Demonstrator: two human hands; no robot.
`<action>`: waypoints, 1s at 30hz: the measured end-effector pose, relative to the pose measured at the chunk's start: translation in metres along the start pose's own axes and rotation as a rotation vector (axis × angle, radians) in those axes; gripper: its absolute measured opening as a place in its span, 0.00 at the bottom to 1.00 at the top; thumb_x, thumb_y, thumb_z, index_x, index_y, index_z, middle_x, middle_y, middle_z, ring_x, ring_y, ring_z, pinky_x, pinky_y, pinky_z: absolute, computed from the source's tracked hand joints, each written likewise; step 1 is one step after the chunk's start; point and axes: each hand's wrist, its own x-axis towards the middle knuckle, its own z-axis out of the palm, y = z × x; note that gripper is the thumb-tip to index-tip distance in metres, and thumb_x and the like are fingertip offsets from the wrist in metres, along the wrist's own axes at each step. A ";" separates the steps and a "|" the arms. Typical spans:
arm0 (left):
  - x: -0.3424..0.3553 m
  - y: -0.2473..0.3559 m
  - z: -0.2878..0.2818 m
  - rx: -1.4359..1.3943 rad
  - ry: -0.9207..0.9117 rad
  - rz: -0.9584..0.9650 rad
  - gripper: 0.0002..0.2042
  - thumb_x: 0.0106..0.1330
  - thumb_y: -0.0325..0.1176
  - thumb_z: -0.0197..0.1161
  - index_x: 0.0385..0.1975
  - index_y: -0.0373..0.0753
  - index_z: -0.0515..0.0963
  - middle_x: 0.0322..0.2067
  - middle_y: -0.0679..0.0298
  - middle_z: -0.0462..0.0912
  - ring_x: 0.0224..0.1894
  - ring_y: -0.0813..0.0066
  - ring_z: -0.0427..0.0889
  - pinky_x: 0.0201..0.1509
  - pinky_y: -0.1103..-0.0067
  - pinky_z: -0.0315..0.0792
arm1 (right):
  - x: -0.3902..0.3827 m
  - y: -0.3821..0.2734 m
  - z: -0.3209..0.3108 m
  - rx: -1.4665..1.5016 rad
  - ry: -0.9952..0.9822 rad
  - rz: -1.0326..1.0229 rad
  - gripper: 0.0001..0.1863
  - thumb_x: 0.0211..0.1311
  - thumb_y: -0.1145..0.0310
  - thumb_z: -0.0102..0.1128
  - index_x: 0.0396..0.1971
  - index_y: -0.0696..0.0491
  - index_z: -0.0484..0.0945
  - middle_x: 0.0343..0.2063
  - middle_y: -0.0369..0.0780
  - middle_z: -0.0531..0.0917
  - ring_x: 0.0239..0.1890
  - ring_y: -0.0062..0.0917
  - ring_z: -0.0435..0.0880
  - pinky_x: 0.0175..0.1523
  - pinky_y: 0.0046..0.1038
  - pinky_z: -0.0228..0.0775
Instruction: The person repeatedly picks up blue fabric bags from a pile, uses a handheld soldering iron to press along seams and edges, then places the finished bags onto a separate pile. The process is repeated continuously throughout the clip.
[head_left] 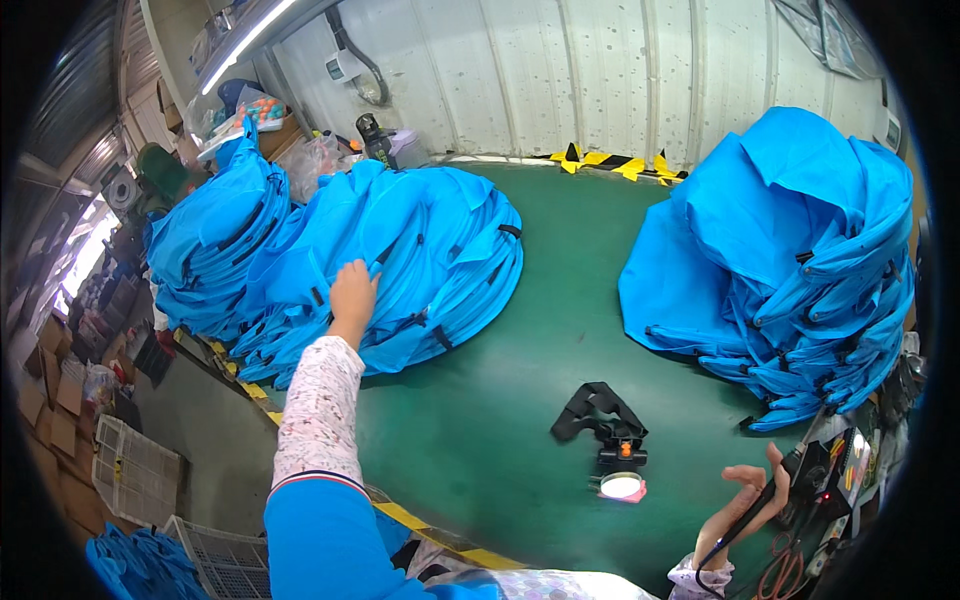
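The left hand [353,300] lies on the middle blue fabric stack [440,250], its fingers over the cloth; whether they pinch a fold or only rest there, I cannot tell. This stack of rounded, dark-tabbed pieces spreads beneath that hand and out to its right on the green table [570,270]. Another blue heap [220,235] leans against it, beyond the hand and to its left. The right hand [745,500], well apart from the other and nearer the body, has its fingers curled around a slim black tool [752,517] with a thin cord trailing below the grip. Just left of this grip a headlamp [622,456] sits on the table, its lens lit and its black strap looped behind. Farther off beyond the same hand rises a tall right-hand blue pile [800,260], folded and slumped. Close on the hand's right are a black box [825,485] with a red light and, lower down, red-handled scissors [780,572]. Black-and-yellow tape [615,165] runs along the far table edge, beyond both hands.
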 end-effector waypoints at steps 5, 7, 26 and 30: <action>0.033 -0.018 -0.049 -0.134 0.148 -0.185 0.10 0.65 0.38 0.62 0.39 0.41 0.72 0.35 0.50 0.83 0.36 0.44 0.84 0.37 0.56 0.77 | -0.017 -0.015 0.016 -0.052 -0.135 -0.184 0.22 0.77 0.58 0.40 0.63 0.55 0.56 0.48 0.51 0.75 0.42 0.29 0.78 0.53 0.35 0.66; 0.056 -0.055 -0.089 -0.305 0.363 -0.195 0.18 0.70 0.51 0.57 0.37 0.38 0.72 0.33 0.44 0.80 0.40 0.38 0.80 0.39 0.52 0.72 | -0.023 -0.025 0.018 -0.098 -0.201 -0.216 0.20 0.76 0.62 0.44 0.61 0.54 0.57 0.29 0.42 0.82 0.56 0.40 0.73 0.64 0.47 0.57; -0.129 0.023 -0.196 -2.120 -0.200 -0.493 0.22 0.72 0.40 0.57 0.57 0.30 0.70 0.53 0.47 0.78 0.50 0.58 0.81 0.54 0.65 0.77 | 0.016 -0.187 0.087 0.870 0.293 -0.128 0.56 0.50 0.60 0.79 0.70 0.44 0.43 0.71 0.50 0.53 0.51 0.34 0.78 0.53 0.38 0.79; -0.175 0.086 -0.192 -2.177 -0.360 -0.515 0.29 0.73 0.48 0.56 0.62 0.29 0.65 0.58 0.48 0.74 0.56 0.56 0.77 0.62 0.63 0.71 | 0.011 -0.154 0.079 0.446 0.135 -0.157 0.41 0.57 0.76 0.64 0.66 0.53 0.49 0.68 0.46 0.60 0.48 0.26 0.78 0.44 0.23 0.76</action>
